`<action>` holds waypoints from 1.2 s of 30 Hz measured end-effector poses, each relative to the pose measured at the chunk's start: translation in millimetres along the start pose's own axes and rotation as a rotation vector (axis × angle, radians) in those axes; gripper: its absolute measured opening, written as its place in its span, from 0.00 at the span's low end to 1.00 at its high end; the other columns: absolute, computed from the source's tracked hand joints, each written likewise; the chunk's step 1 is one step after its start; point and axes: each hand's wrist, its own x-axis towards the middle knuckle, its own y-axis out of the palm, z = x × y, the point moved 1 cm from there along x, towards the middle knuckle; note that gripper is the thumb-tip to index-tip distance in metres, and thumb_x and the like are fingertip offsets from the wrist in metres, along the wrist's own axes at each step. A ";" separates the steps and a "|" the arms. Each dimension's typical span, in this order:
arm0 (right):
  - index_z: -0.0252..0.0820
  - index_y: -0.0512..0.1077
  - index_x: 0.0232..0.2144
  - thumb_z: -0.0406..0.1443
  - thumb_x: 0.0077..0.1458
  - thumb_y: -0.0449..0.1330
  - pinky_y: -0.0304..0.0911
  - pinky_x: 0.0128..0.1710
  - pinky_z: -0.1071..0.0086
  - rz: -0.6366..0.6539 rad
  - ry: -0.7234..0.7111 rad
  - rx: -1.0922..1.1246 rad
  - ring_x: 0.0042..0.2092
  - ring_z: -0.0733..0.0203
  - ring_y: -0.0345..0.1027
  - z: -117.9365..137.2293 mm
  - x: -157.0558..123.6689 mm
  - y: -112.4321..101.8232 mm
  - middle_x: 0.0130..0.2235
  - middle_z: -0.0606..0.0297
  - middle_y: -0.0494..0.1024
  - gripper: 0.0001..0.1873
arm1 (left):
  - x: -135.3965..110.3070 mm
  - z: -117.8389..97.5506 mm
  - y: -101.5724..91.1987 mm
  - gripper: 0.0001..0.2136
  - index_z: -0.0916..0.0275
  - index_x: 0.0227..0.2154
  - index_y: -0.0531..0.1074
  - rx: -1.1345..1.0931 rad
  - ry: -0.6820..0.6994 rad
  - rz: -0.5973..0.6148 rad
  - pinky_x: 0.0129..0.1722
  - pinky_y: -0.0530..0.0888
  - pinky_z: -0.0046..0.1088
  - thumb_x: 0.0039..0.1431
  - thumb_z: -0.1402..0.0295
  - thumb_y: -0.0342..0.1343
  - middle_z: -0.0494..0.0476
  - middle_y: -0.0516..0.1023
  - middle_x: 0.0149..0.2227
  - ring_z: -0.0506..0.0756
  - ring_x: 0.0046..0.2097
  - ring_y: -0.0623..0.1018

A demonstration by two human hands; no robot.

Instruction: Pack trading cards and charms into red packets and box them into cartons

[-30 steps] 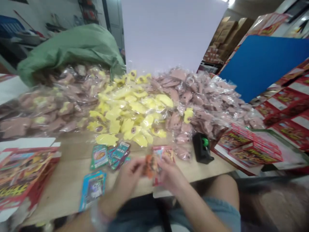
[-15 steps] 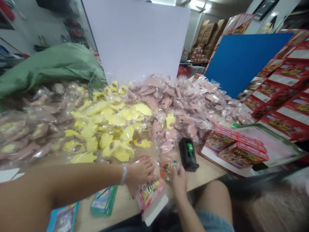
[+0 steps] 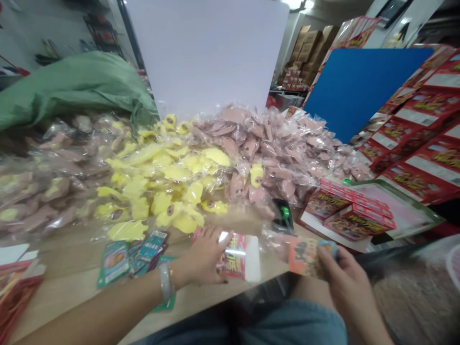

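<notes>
The right grip [image 3: 339,278] is narrow, fingers and thumb pinching a small orange printed card [image 3: 307,256] at about 3 o'clock from the table's middle. The left grip [image 3: 203,254] lies wide and palm-down on a flat red-and-white carton [image 3: 239,256], touching it.

The table [image 3: 61,282] runs across the view. On it at 12 o'clock sprawls a heap of bagged pink pieces [image 3: 276,153] and yellow pieces [image 3: 165,175]. A green sack [image 3: 79,86] sits at 10 o'clock, a white board [image 3: 204,52] stands at 12, and a blue board [image 3: 359,91] leans at 1. Red boxes [image 3: 424,143] stack at 2, with smaller boxes [image 3: 345,208] on a tray nearer. A tape dispenser [image 3: 283,213] sits just past the carton, and loose cards [image 3: 113,263] lie at 9, beside a bracelet [image 3: 165,282] on the left wrist.
</notes>
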 end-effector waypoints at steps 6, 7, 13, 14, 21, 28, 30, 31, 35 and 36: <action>0.41 0.63 0.21 0.47 0.43 0.55 0.57 0.24 0.70 0.205 -0.052 -0.053 0.25 0.63 0.60 18.7 23.5 20.0 0.20 0.69 0.65 0.15 | 4.7 1.9 -0.6 0.47 0.64 0.58 0.51 0.082 -0.235 -0.080 0.50 0.59 0.45 0.35 0.48 0.60 0.69 0.62 0.51 0.68 0.51 0.62; 0.42 0.61 0.19 0.46 0.42 0.56 0.55 0.23 0.71 0.184 -0.077 -0.089 0.24 0.64 0.57 19.4 29.1 27.3 0.19 0.70 0.63 0.15 | 3.1 3.6 -3.7 0.46 0.65 0.58 0.51 0.097 -0.267 -0.099 0.50 0.59 0.46 0.37 0.49 0.59 0.71 0.61 0.51 0.69 0.51 0.62; 0.43 0.57 0.18 0.44 0.46 0.53 0.51 0.22 0.72 0.204 -0.195 -0.189 0.23 0.66 0.53 30.6 39.9 44.7 0.18 0.72 0.58 0.14 | -18.9 -2.0 -30.2 0.44 0.62 0.58 0.50 0.222 -0.315 -0.213 0.52 0.55 0.45 0.38 0.50 0.60 0.69 0.60 0.52 0.68 0.54 0.59; 0.43 0.57 0.18 0.43 0.46 0.53 0.52 0.24 0.71 0.193 -0.217 -0.213 0.23 0.65 0.54 33.7 39.6 45.4 0.19 0.72 0.58 0.13 | -21.3 -4.6 -32.2 0.44 0.61 0.58 0.50 0.233 -0.320 -0.223 0.53 0.55 0.46 0.38 0.50 0.60 0.69 0.59 0.53 0.68 0.54 0.58; 0.43 0.60 0.23 0.36 0.52 0.50 0.57 0.32 0.68 0.245 -0.634 -0.402 0.31 0.60 0.60 71.5 17.5 29.5 0.27 0.64 0.64 0.08 | -30.7 -12.9 -35.3 0.42 0.63 0.58 0.51 0.222 -0.341 -0.276 0.53 0.54 0.46 0.42 0.50 0.57 0.69 0.59 0.51 0.68 0.53 0.58; 0.43 0.61 0.22 0.37 0.51 0.52 0.59 0.35 0.66 0.264 -0.566 -0.268 0.34 0.58 0.61 91.8 -1.0 45.0 0.29 0.62 0.66 0.08 | -25.2 -37.6 -43.1 0.39 0.64 0.58 0.52 0.169 -0.252 -0.343 0.55 0.51 0.49 0.46 0.47 0.52 0.70 0.58 0.52 0.68 0.54 0.56; 0.43 0.61 0.19 0.40 0.48 0.54 0.60 0.33 0.65 0.231 -0.339 -0.155 0.31 0.58 0.62 89.4 -1.6 60.3 0.25 0.64 0.66 0.11 | -21.2 -46.9 -43.6 0.39 0.64 0.58 0.51 0.153 -0.258 -0.379 0.55 0.50 0.50 0.46 0.48 0.52 0.70 0.57 0.52 0.69 0.54 0.56; 0.42 0.63 0.19 0.42 0.49 0.53 0.60 0.32 0.65 0.247 -0.248 -0.098 0.31 0.57 0.63 89.0 -3.9 66.9 0.24 0.64 0.66 0.12 | -19.7 -51.4 -42.5 0.39 0.63 0.58 0.51 0.134 -0.267 -0.392 0.55 0.50 0.51 0.46 0.48 0.53 0.70 0.57 0.52 0.69 0.54 0.56; 0.41 0.70 0.36 0.48 0.55 0.46 0.63 0.33 0.66 0.777 0.063 0.279 0.34 0.58 0.67 94.3 -24.4 75.3 0.30 0.63 0.73 0.21 | -26.5 -68.4 -32.0 0.48 0.65 0.60 0.47 -0.084 -0.428 -0.395 0.55 0.49 0.54 0.38 0.50 0.60 0.72 0.55 0.55 0.72 0.55 0.55; 0.41 0.70 0.38 0.48 0.54 0.48 0.63 0.35 0.67 0.928 0.123 0.345 0.36 0.59 0.67 96.1 -29.8 71.8 0.32 0.63 0.74 0.20 | -32.2 -72.3 -29.3 0.51 0.66 0.60 0.46 -0.201 -0.476 -0.369 0.55 0.50 0.54 0.35 0.50 0.62 0.72 0.55 0.55 0.72 0.56 0.54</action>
